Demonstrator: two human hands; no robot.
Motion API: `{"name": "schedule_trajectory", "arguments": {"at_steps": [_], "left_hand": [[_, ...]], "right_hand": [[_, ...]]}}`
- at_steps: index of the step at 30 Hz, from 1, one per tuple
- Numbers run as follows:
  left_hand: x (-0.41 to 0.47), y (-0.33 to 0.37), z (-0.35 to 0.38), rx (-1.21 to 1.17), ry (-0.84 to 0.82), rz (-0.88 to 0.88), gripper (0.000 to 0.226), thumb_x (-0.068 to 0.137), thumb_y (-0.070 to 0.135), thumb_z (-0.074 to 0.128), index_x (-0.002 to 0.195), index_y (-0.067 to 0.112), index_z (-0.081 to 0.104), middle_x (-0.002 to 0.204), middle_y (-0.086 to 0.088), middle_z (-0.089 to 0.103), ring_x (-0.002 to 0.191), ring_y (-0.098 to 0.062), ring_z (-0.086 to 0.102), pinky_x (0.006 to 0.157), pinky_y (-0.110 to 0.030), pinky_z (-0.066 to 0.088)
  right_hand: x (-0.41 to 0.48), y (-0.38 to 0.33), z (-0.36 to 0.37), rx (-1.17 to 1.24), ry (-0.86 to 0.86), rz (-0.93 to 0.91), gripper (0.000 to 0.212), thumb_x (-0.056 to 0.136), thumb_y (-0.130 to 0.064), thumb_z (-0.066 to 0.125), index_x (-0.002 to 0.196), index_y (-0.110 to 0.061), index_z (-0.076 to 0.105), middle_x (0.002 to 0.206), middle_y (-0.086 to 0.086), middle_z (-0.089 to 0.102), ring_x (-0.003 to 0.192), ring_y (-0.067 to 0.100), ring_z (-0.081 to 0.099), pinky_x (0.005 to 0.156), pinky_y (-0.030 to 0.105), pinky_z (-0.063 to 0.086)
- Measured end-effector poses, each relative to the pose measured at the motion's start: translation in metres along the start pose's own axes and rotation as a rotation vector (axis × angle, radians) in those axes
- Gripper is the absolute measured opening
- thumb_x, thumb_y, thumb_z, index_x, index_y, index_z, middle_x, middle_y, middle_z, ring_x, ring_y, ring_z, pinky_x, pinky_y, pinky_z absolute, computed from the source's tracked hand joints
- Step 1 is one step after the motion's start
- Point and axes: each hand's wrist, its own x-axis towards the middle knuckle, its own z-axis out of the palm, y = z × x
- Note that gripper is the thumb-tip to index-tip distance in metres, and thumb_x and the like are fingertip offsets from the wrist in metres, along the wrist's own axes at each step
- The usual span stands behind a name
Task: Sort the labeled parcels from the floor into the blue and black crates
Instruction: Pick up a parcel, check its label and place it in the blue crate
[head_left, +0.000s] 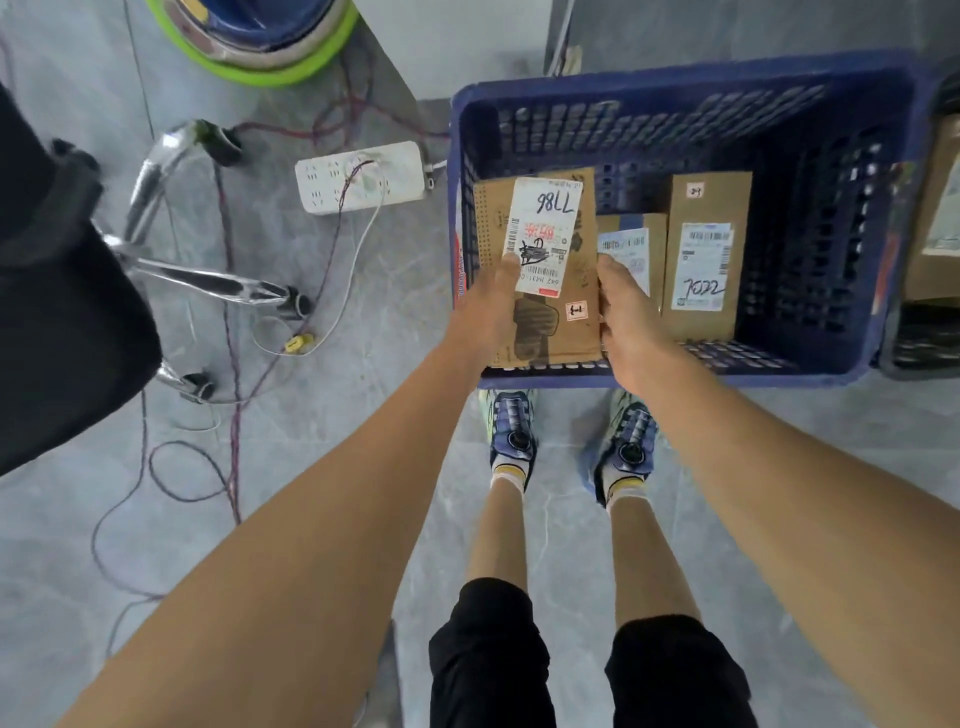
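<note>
A brown cardboard parcel (576, 244) with a white label marked 7786 is held over the left part of the blue crate (675, 83). My left hand (493, 306) grips its left edge, thumb on the label. My right hand (628, 317) grips its right edge. Inside the crate lie a tall brown parcel (706, 208) labeled 7022 and a smaller parcel (631, 244) between the two. A black crate (919, 343) stands to the right, partly cut off, with a cardboard parcel (935, 223) in it.
A white power strip (358, 176) and loose cables (234, 364) lie on the grey tile floor to the left. A black office chair with chrome legs (182, 275) stands at far left. A green-rimmed round object (260, 47) sits at the top. My feet stand just before the blue crate.
</note>
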Motion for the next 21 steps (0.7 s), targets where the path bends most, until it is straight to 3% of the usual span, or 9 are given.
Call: {"name": "schedule_trajectory", "arguments": {"at_steps": [5,7,9,12,16,19,21], "left_hand": [[0.012,-0.013,0.011,0.03,0.031,-0.043,0.091,0.079,0.078,0.024,0.151,0.028,0.046,0.152,-0.008,0.05,0.139,-0.032,0.044,0.117,-0.055,0.033],[0.013,-0.017,0.013,0.033,0.059,-0.019,0.09,0.077,0.077,0.022,0.147,0.029,0.049,0.149,-0.007,0.053,0.137,-0.03,0.047,0.115,-0.054,0.035],[0.012,-0.018,0.014,0.062,0.076,0.01,0.086,0.079,0.074,0.021,0.143,0.026,0.052,0.146,-0.007,0.055,0.134,-0.03,0.048,0.114,-0.055,0.037],[0.007,-0.023,0.019,0.113,0.103,0.087,0.077,0.086,0.067,0.023,0.14,0.021,0.053,0.145,-0.007,0.053,0.134,-0.032,0.045,0.112,-0.056,0.037],[0.012,-0.031,0.026,0.138,0.165,0.074,0.059,0.1,0.056,0.033,0.144,0.021,0.049,0.151,-0.013,0.039,0.135,-0.034,0.04,0.115,-0.053,0.034],[0.013,-0.035,0.031,0.2,0.203,0.116,0.066,0.096,0.057,0.03,0.14,0.013,0.053,0.152,-0.015,0.039,0.138,-0.033,0.037,0.116,-0.045,0.032],[0.011,-0.035,0.036,0.209,0.231,0.125,0.054,0.099,0.049,0.035,0.133,0.013,0.056,0.153,-0.014,0.037,0.14,-0.031,0.034,0.116,-0.048,0.03]], "right_hand": [[-0.004,0.002,0.016,-0.015,0.052,-0.004,0.072,0.084,-0.066,0.051,0.151,-0.04,0.049,0.157,-0.007,0.054,0.145,0.021,0.05,0.124,0.052,0.036],[-0.003,0.005,0.018,-0.013,0.054,-0.002,0.073,0.082,-0.07,0.052,0.149,-0.043,0.049,0.156,-0.008,0.055,0.144,0.019,0.05,0.123,0.053,0.035],[-0.005,0.009,0.019,-0.009,0.054,0.007,0.073,0.081,-0.073,0.052,0.149,-0.047,0.049,0.156,-0.011,0.055,0.145,0.017,0.05,0.123,0.052,0.034],[-0.008,0.013,0.021,0.002,0.062,-0.007,0.062,0.094,-0.061,0.05,0.153,-0.044,0.046,0.156,-0.01,0.055,0.145,0.016,0.05,0.123,0.048,0.034],[-0.01,0.009,0.021,0.003,0.064,-0.011,0.072,0.08,-0.07,0.057,0.147,-0.045,0.053,0.154,-0.011,0.057,0.144,0.014,0.05,0.124,0.051,0.033],[-0.01,0.006,0.02,-0.022,0.058,-0.026,0.07,0.084,-0.067,0.053,0.149,-0.042,0.052,0.153,-0.012,0.057,0.143,0.013,0.051,0.124,0.052,0.033],[-0.01,0.004,0.022,-0.049,0.054,-0.038,0.065,0.088,-0.063,0.05,0.148,-0.04,0.052,0.151,-0.011,0.059,0.142,0.014,0.052,0.123,0.052,0.035]]}}
